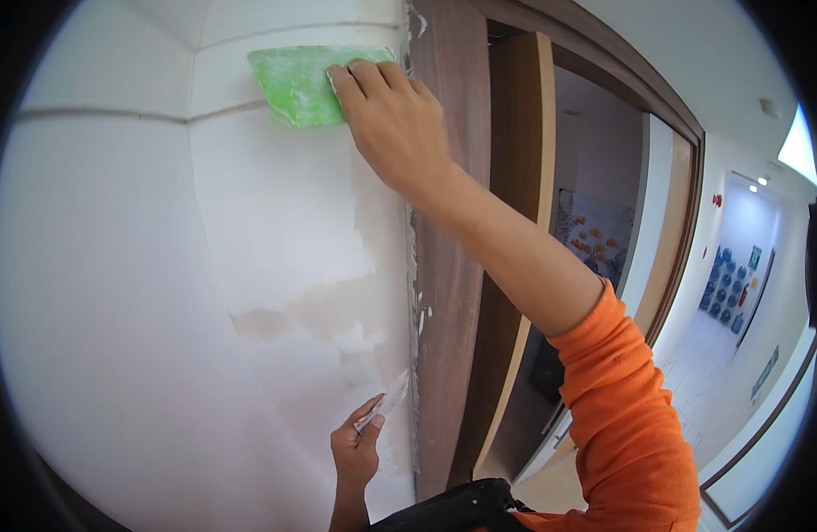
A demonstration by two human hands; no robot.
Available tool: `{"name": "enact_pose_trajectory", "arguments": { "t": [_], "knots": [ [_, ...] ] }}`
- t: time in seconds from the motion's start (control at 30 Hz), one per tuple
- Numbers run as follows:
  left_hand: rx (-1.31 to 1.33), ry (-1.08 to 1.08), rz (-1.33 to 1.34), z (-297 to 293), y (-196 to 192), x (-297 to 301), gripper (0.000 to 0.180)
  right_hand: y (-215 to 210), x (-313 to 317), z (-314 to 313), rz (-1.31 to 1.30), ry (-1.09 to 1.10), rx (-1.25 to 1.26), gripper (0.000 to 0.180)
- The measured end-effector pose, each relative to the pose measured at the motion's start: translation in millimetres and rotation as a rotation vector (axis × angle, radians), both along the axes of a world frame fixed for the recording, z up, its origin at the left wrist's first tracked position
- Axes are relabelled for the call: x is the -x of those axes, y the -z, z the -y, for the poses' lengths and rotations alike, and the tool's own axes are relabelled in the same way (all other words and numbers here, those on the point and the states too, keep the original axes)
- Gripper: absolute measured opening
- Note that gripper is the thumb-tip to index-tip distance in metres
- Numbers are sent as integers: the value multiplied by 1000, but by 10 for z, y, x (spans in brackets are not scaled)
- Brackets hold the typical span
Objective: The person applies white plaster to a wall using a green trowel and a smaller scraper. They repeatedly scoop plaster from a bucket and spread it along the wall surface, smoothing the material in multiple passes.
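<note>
Right hand (395, 120) presses a flat green plastic spreader (298, 84) against the white plastered wall (116, 266) up high, fingers flat on it. Left hand (357, 448) pinches a small putty-smeared scraper blade (389, 401) down low, near the brown wooden door frame (448, 266).

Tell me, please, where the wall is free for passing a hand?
Free: the broad wall left of both hands, and the stretch between the green scraper and the small putty knife. Crowded: the strip along the brown door frame, where right hand and left hand work.
</note>
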State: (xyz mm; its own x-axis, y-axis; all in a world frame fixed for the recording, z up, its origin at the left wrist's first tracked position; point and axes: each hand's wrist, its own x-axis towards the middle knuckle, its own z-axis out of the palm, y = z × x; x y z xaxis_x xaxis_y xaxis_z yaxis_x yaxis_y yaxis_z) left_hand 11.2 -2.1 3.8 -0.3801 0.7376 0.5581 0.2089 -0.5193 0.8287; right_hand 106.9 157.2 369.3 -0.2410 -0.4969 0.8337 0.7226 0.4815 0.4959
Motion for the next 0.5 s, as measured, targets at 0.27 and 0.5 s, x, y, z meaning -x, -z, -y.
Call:
{"name": "enact_pose_trajectory", "arguments": {
  "t": [0.27,0.5],
  "knots": [
    [-74,-7,61,-64,78,-8,31,432,91,-20,2,66,50,36],
    [-21,9,0,-15,22,2,32,-36,-104,91,55,-76,-32,29]
  ]
}}
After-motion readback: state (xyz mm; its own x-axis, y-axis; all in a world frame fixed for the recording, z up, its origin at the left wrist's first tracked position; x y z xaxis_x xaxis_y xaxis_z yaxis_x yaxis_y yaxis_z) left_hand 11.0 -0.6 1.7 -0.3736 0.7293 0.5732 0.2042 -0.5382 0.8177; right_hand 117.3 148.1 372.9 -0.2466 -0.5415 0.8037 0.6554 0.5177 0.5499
